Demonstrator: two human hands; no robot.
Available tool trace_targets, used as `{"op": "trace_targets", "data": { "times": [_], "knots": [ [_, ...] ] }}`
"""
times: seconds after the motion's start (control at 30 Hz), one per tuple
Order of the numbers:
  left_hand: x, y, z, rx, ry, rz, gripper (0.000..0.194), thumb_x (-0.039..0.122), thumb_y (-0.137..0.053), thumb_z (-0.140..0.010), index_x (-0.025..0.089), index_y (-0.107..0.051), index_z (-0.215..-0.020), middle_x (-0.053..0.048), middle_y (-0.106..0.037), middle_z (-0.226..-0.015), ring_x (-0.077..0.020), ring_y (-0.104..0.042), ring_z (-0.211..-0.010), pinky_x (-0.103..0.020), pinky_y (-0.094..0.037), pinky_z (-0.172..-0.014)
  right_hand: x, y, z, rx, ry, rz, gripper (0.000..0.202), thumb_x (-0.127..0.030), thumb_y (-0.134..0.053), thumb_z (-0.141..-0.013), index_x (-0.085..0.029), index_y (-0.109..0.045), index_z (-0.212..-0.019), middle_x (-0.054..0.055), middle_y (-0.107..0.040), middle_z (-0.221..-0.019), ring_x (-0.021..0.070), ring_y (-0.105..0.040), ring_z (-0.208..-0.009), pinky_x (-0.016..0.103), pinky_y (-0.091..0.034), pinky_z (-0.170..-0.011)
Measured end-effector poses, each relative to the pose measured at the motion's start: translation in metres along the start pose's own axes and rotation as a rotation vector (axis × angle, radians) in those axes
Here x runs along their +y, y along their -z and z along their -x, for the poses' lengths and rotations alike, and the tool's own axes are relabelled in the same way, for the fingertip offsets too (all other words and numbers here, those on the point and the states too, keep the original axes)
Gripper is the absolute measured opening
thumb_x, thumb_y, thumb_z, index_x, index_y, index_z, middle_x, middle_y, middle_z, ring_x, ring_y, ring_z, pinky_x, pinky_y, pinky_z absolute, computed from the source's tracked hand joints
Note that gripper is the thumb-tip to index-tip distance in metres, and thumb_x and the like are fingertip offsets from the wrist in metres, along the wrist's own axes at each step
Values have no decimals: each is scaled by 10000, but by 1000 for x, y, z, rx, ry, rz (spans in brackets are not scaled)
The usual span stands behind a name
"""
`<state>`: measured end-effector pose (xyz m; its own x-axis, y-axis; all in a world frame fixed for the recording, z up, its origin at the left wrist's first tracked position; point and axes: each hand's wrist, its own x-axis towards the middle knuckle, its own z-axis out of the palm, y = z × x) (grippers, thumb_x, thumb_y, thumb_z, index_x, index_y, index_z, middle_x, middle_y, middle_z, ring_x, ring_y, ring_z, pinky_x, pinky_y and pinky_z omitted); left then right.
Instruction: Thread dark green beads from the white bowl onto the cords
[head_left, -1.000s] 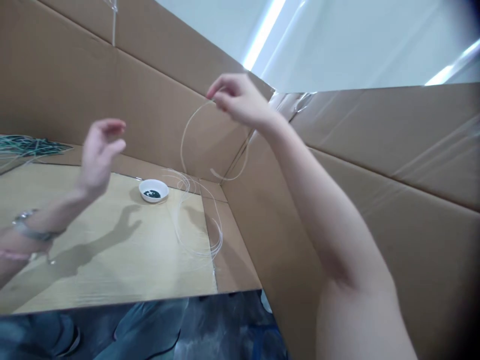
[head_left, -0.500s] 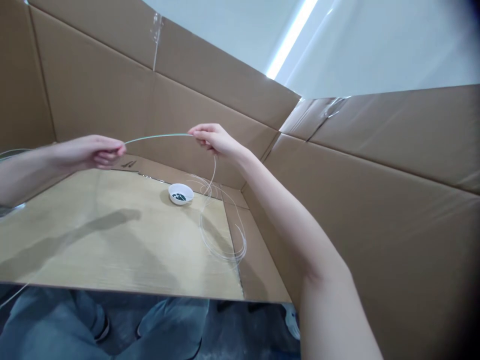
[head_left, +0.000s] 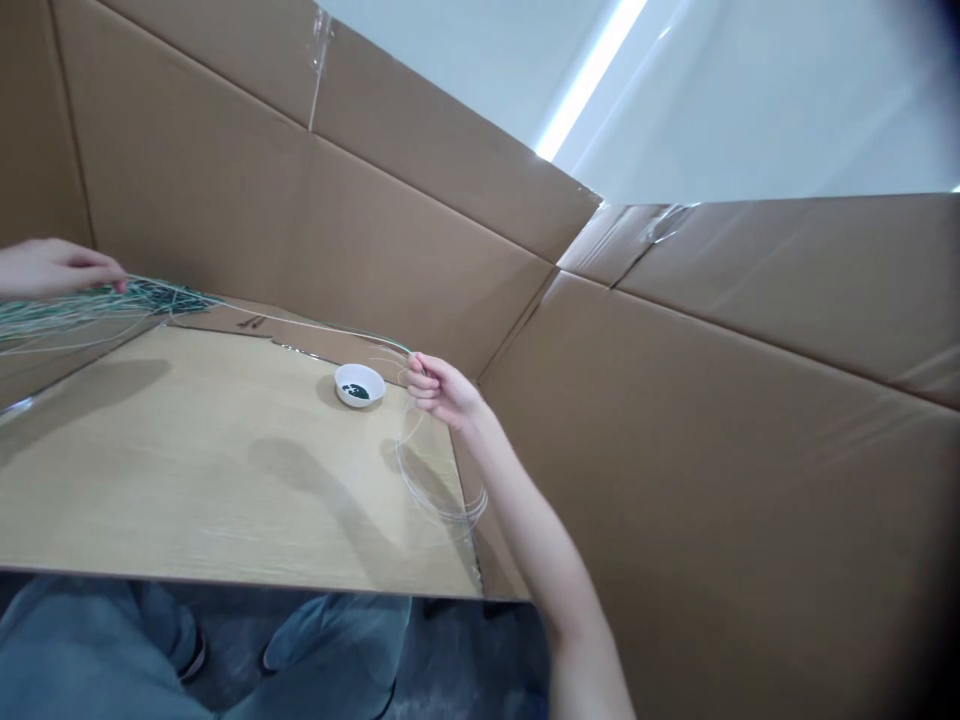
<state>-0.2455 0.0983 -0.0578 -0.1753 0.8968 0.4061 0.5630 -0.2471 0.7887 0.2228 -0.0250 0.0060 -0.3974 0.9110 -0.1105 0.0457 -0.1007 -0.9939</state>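
My right hand (head_left: 444, 390) is closed in a pinch on a thin white line (head_left: 300, 321), at the right of the board. From there the line runs left, with some green along it, to the fingertips of my left hand (head_left: 64, 269). The left thumb and fingers are pressed together on its far end, beside a bundle of green and white strands (head_left: 161, 296). Loose coils of clear-white line (head_left: 442, 512) hang below my right hand. A small white bowl (head_left: 342, 390) holding dark green bits stands just left of that hand.
The pale board (head_left: 225, 480) forms the work surface. Tall cardboard walls (head_left: 202, 170) enclose it at the back and right, meeting in a corner. My legs (head_left: 90, 650) are below the board's front edge.
My hands have moved apart: the left went further left, and the right came down. The line between them has grown much longer. The green and white bundle has come into view at left.
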Motion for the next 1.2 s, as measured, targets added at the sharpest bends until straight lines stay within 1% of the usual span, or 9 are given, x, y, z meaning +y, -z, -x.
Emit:
{"op": "trace_targets", "data": {
  "times": [0.1,0.17,0.23,0.3,0.37,0.47,0.77,1.03,1.2],
  "knots": [
    [20,-33,29,5,-32,-108,296,364,-694,-750,72,-660,-796,-44,-596,-918,-395,-403,-1231,-688,-125,-1068,23,-31,-3,151,167,-192,347,-359,-374,-971,-197,-316,-670,-105,-153,-520,47,-87,-425,181,-110,-390],
    [38,-60,60,13,-175,-40,348,363,-664,-752,93,-645,-970,-83,-547,-1170,-357,-336,-1298,-590,-130,-1131,36,-51,-8,244,266,-307,329,-280,-239,-984,-216,-230,-662,-98,-123,-501,77,-52,-440,194,-109,-394],
    [56,-86,98,-66,-260,40,320,401,-620,-768,136,-665,-941,-73,-585,-1108,-268,-503,-1123,-470,-317,-1093,47,-67,-14,314,340,-407,309,-208,-155,-966,-222,-166,-658,-88,-105,-485,99,-39,-447,208,-115,-397],
    [71,-108,135,-207,-303,134,314,453,-612,-780,175,-683,-907,-52,-656,-929,-202,-593,-846,-374,-489,-903,55,-78,-18,357,387,-485,297,-179,-151,-947,-222,-140,-653,-81,-108,-478,108,-47,-444,221,-127,-401],
    [83,-123,167,-352,-316,240,295,438,-638,-784,192,-687,-938,-48,-685,-861,-183,-626,-764,-297,-538,-753,62,-84,-22,388,415,-544,296,-180,-190,-935,-222,-136,-647,-79,-115,-482,107,-61,-438,230,-139,-406],
    [92,-137,198,-415,-269,409,288,401,-650,-796,174,-651,-974,-67,-694,-870,-179,-665,-783,-279,-566,-737,70,-90,-27,437,436,-608,318,-216,-273,-930,-222,-154,-635,-84,-115,-503,93,-85,-430,226,-148,-415],
    [109,-155,221,-260,-92,759,370,372,-771,-683,159,-618,-944,-59,-684,-798,-167,-675,-732,-284,-591,-718,78,-103,-28,540,454,-655,321,-229,-314,-915,-221,-172,-627,-83,-108,-516,87,-114,-423,223,-164,-420],
    [119,-157,220,-110,19,821,251,340,-816,-621,174,-659,-726,-52,-708,-763,-186,-693,-725,-260,-596,-665,79,-113,-22,555,471,-616,268,-173,-244,-863,-210,-96,-643,-68,-94,-489,124,-54,-431,268,-151,-417],
    [115,-156,219,-72,35,839,248,373,-807,-628,172,-683,-703,-33,-683,-675,-159,-646,-590,-263,-572,-591,91,-113,-22,554,468,-579,291,-219,-283,-866,-208,-98,-642,-67,-115,-492,123,-55,-442,262,-155,-424]
  ]
}}
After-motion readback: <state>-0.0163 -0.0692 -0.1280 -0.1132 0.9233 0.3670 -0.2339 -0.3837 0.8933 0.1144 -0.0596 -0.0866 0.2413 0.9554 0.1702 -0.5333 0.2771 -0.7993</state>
